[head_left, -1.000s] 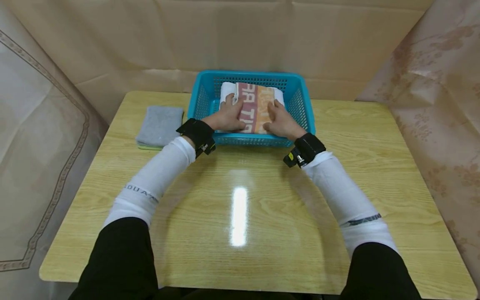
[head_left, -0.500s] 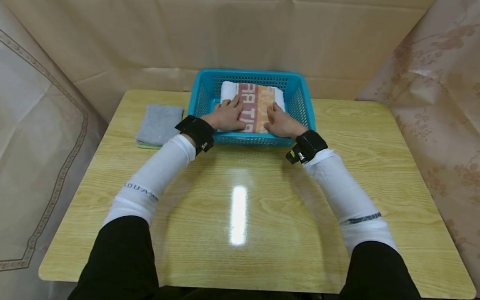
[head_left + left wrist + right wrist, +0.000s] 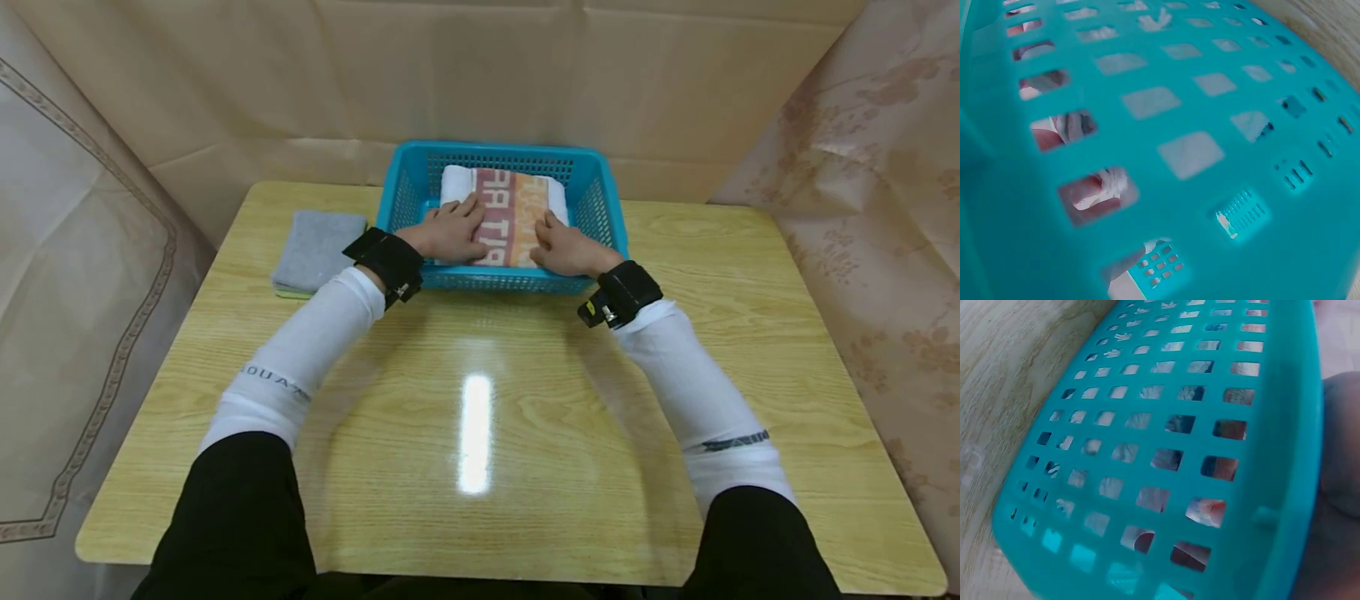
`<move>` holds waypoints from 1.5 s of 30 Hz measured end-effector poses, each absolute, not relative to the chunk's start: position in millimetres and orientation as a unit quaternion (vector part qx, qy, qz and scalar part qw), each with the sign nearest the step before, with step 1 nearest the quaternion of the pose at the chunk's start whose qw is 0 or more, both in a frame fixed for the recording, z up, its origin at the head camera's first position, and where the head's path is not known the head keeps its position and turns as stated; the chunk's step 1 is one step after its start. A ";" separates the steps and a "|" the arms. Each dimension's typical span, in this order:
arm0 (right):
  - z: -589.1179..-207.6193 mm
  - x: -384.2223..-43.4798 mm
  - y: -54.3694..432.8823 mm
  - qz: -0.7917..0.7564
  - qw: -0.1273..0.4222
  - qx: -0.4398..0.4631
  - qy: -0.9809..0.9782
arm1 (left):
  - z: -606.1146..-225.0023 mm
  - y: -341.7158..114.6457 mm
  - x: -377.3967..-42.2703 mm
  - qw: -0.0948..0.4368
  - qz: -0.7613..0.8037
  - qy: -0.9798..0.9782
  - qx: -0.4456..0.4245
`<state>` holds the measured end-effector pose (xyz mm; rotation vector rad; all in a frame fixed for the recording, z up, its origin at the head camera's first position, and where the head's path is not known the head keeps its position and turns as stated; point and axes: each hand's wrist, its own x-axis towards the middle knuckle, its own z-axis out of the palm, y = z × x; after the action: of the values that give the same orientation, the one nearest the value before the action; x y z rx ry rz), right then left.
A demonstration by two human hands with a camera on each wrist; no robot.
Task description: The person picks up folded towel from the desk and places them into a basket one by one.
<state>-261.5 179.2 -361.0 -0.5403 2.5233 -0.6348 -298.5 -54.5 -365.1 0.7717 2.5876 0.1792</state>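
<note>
A folded white towel with a pink-and-orange lettered band [image 3: 510, 218] lies in a blue perforated plastic basket [image 3: 502, 282]. My left hand [image 3: 450, 233] rests on the towel's left part, fingers spread over the cloth. At the towel's near right edge, my right hand [image 3: 568, 250] touches the cloth with thumb and forefinger apart; its other fingers are hidden. In the left wrist view the basket wall [image 3: 1297, 250] fills the picture, with bits of cloth and fingers behind the holes. The right wrist view has the basket rim [image 3: 1294, 456] in front of my right hand.
A folded grey cloth [image 3: 318, 250] lies left of the basket, with a green cloth edge [image 3: 294, 293] under it. The wooden table [image 3: 570, 467] meets a beige draped backdrop [image 3: 502, 75] behind the basket. Patterned curtains hang at both sides.
My left hand's fingers have flattened and settled on the towel, moving slightly left. My right hand has shifted a little to the right. The towel stays in the basket.
</note>
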 end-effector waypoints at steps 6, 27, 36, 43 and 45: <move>-360.7 -257.2 182.0 -0.216 0.239 -0.219 0.921 | -364.2 -60.7 -295.0 0.212 0.060 0.932 0.286; -360.4 -209.0 174.1 -0.124 0.147 -0.259 0.946 | -360.3 -62.4 -254.8 0.177 0.076 0.914 0.358; -368.1 -183.6 169.8 -0.105 0.109 -0.247 0.957 | -364.5 -61.6 -229.2 0.123 0.074 0.913 0.382; -373.8 -169.3 171.3 -0.108 0.102 -0.249 0.957 | -372.5 -59.9 -213.4 0.093 0.060 0.912 0.396; -375.7 -165.1 171.8 -0.108 0.099 -0.250 0.957 | -373.9 -59.5 -208.6 0.086 0.057 0.912 0.398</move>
<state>-165.1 171.8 -375.7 -0.7396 2.8307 -0.3187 -208.6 -59.5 -373.9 1.1856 2.7172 0.1702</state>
